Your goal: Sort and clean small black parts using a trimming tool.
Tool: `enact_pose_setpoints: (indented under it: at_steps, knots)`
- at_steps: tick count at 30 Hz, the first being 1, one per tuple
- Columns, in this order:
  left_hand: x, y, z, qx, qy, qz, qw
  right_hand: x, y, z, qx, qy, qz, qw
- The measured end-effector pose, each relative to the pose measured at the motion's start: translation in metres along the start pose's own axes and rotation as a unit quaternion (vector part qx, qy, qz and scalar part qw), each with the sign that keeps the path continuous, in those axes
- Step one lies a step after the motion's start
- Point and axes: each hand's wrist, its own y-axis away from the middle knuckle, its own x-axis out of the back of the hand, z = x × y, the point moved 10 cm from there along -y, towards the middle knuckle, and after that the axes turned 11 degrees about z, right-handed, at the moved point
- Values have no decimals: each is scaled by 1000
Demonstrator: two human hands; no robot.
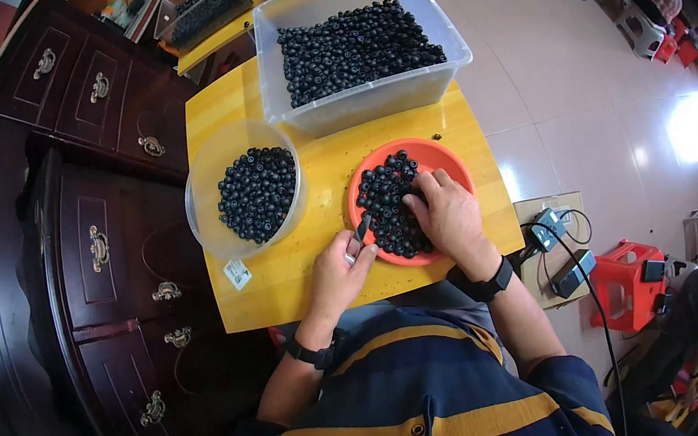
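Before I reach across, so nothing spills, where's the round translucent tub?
In the head view, the round translucent tub stands on the left of the yellow table, left of the red bowl, with the rectangular bin beyond it.

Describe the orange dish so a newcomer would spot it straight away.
Find the yellow table. On its near right part sits a round, shallow dish holding small dark round pieces, with the right hand among them. It alone is orange; the tub to its left and the box beyond it are translucent.
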Motion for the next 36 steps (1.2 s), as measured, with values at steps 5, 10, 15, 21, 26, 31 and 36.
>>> enact_pose_setpoints:
  at_steps: [5, 10, 15, 21, 26, 31, 36]
  knots:
    - [0, 0, -3, -37, -8, 3, 999, 5, -7, 3, -7, -6, 13, 1000]
    - [1, 0, -3, -44, -16, 2, 999, 18, -15, -2, -9, -11, 34, 999]
    - [4, 2, 2, -56, 16, 27, 998, 24, -16, -10, 19, -44, 50, 998]
    - [0, 1, -3, -47, -20, 7, 999, 24, -23, -2, -84, -184, 22, 979]
    - [1, 2, -4, -53, 0, 19, 998, 2, -19, 16, -203, -445, 4, 872]
    - [0, 3, -7, -45, -7, -2, 999, -17, 2, 26, -369, -633, -61, 678]
    - [5, 9, -8, -45, 15, 14, 999, -40, 28, 4, -480, -823, -147, 268]
